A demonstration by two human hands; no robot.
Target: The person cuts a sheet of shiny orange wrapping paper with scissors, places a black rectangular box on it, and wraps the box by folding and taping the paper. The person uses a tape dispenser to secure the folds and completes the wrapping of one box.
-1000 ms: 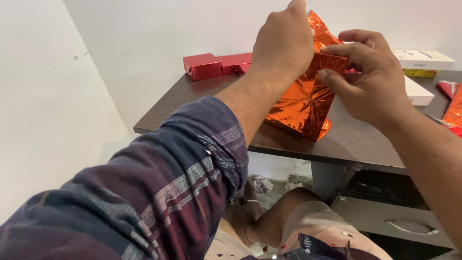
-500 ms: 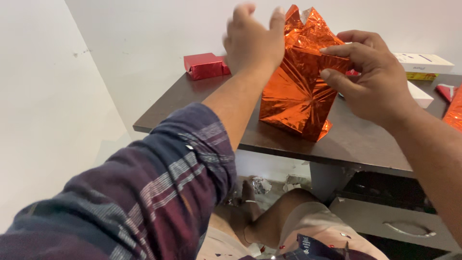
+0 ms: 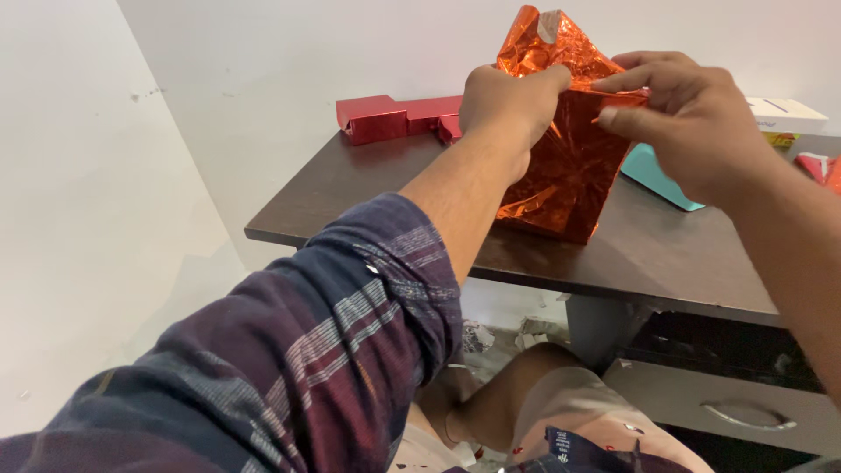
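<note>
I am gripping the orange foil box [image 3: 561,166] with both hands. It is standing upright on the dark desk [image 3: 648,254], near the front edge, at about 1 o'clock from my lap. My left hand [image 3: 506,98] is closing on the upper left side of the box, fingers curling over the foil at its top edge. My right hand [image 3: 692,114] is pinching the upper right side, thumb below and fingers above, clamping the foil fold at the box's top edge. The two hands are sitting close together, with the loose foil peak [image 3: 547,44] rising between and above them at 12 o'clock. The foil is looking creased and shiny; the lower corners of the box are resting on the desk.

At 9 to 10 o'clock from the box, a red wrapped box [image 3: 372,118] is lying flat at the back of the desk against the wall; a second red piece [image 3: 434,112] is lying just beside it, partly hidden by my left hand. At 3 o'clock, a teal sheet [image 3: 657,171] is lying flat, partly under my right hand. Further right, a white box [image 3: 788,112] is sitting at the back. My left sleeve [image 3: 289,350] is plaid. Below the desk, a grey drawer [image 3: 718,394] is showing at 5 o'clock.
</note>
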